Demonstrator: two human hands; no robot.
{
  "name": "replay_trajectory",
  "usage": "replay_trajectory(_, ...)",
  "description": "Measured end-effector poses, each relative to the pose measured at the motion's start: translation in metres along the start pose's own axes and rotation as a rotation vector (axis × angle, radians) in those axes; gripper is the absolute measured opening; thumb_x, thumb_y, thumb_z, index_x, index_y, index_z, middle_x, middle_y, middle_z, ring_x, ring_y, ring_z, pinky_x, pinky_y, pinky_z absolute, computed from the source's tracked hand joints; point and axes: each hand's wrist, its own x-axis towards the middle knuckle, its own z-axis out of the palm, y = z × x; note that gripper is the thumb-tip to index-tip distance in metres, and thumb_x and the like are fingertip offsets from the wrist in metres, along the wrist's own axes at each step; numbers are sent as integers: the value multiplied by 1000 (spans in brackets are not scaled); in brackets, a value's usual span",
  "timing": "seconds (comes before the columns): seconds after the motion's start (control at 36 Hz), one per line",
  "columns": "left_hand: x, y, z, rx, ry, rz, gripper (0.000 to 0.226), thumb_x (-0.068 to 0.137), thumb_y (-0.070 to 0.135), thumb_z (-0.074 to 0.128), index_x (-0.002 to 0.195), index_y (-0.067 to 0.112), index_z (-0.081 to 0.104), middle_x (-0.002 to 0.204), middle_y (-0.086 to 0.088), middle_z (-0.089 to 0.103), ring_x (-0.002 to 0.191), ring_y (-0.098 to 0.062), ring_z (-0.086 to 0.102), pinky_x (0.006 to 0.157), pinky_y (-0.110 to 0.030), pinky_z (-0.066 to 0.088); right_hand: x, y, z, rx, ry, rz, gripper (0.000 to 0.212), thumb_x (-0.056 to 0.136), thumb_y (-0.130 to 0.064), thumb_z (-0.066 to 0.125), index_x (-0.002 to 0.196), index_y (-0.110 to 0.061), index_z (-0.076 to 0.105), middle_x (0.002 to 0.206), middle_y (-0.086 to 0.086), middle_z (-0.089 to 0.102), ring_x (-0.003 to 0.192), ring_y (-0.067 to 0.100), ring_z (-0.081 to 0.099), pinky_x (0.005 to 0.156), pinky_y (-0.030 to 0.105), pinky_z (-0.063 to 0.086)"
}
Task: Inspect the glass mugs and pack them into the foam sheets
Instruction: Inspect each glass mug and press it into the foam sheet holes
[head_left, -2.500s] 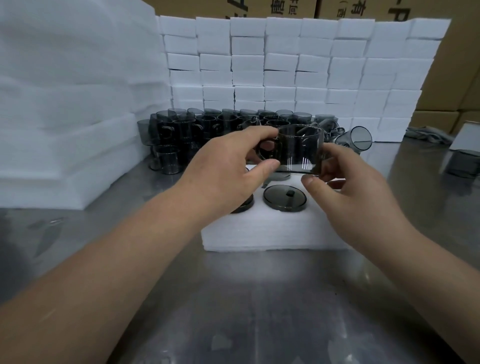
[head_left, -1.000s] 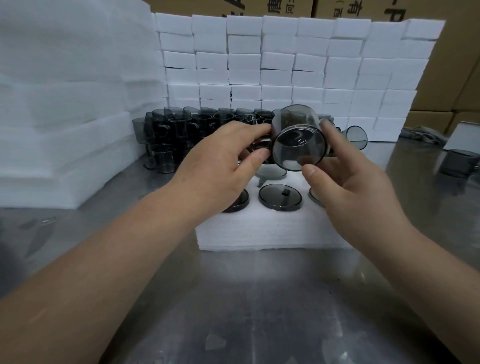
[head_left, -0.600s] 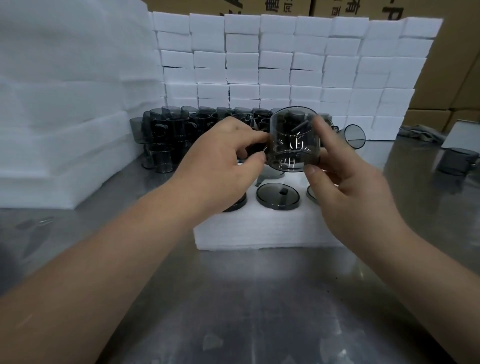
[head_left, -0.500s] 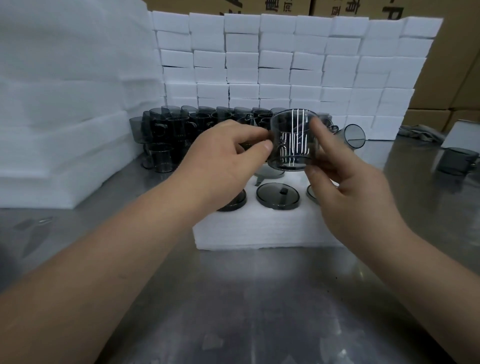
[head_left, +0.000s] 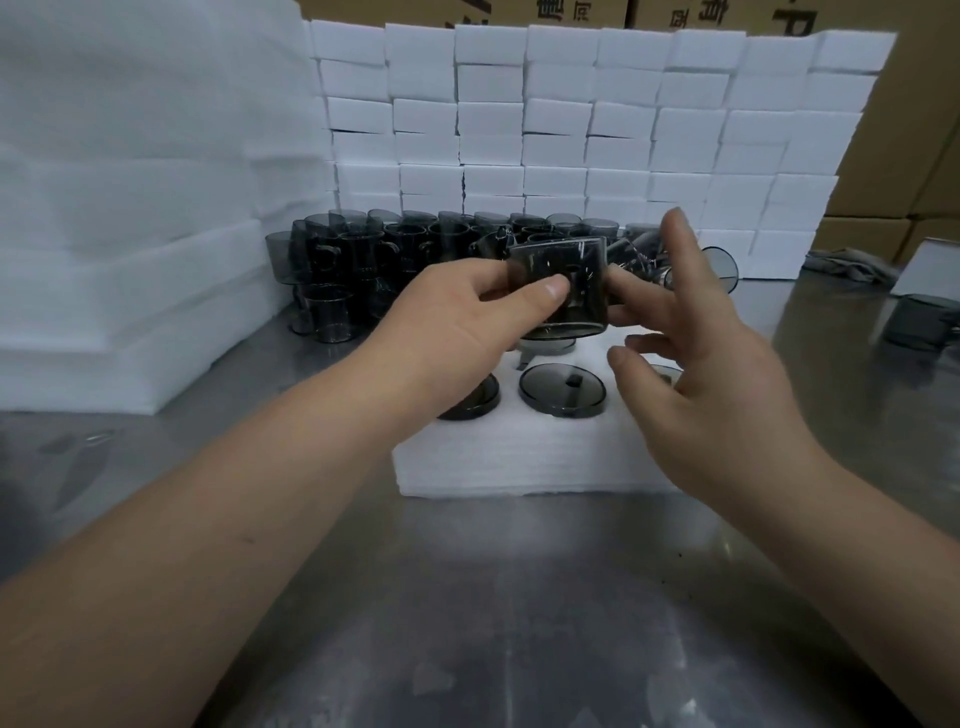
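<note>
A stack of foam sheets (head_left: 130, 270) stood at the left, with a crowd of dark mugs (head_left: 363, 260) just beside it. The left hand (head_left: 457, 322) gripped a smoky glass mug (head_left: 566, 291), thumb on its near wall and fingers behind, holding it above a foam block (head_left: 519, 457) where an inverted mug (head_left: 562, 388) sat. The right hand (head_left: 711, 374) was released, fingers spread, one fingertip against the held mug's right side.
</note>
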Motion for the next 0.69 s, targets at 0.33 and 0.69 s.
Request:
replay_trajectory(0.33, 4, -3, -2, -73, 57, -36, 31, 64, 62, 58, 77, 36, 67, 74, 24, 67, 67, 12, 59, 66, -19, 40, -2, -9, 0, 7, -140, -78, 85, 83, -19, 43, 125, -68, -12, 129, -48, 33, 119, -13, 42, 93, 20, 42)
replay_trajectory(0.69, 5, -6, -2, -194, 80, -33, 42, 65, 49, 67, 100, 24, 66, 100, 1, 70, 93, -12, 66, 83, -34, 51, -3, -15, 2, 66, -149, -82, 84, 80, -18, 47, 128, -64, -4, 129, -41, 41, 114, 0, 53, 91, 23, 46)
